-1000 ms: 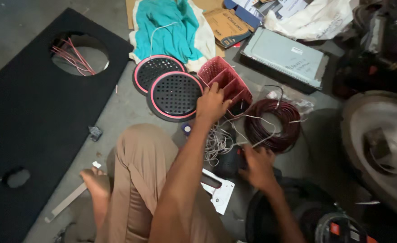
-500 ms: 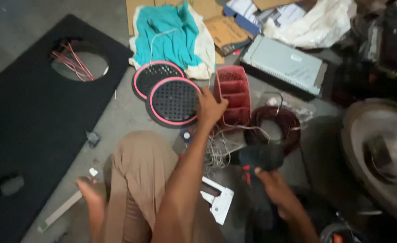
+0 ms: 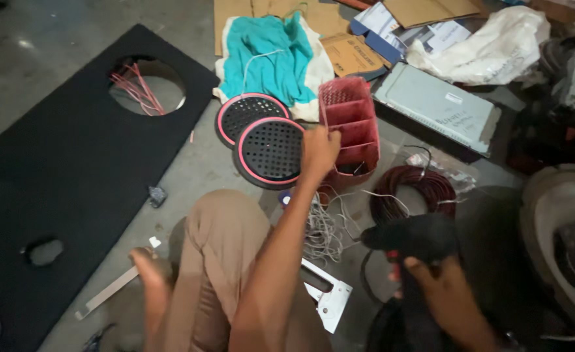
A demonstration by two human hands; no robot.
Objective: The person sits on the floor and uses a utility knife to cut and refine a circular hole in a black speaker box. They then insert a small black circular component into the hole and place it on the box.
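Concrete floor [image 3: 189, 169], cluttered. Our left hand [image 3: 318, 151] reaches into the red divided tray [image 3: 349, 127], fingers curled at its near compartment; contents hidden. Our right hand [image 3: 440, 277] grips a black power tool [image 3: 410, 236] by its handle. The tray looks like light, stiff plastic; best held by a wall.

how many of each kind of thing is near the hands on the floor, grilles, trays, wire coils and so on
Round black grilles with pink rims: 2
Red divided tray, touched by the left hand: 1
Dark red wire coil: 1
Black tool in the right hand: 1
White wire bundle: 1
Total: 6
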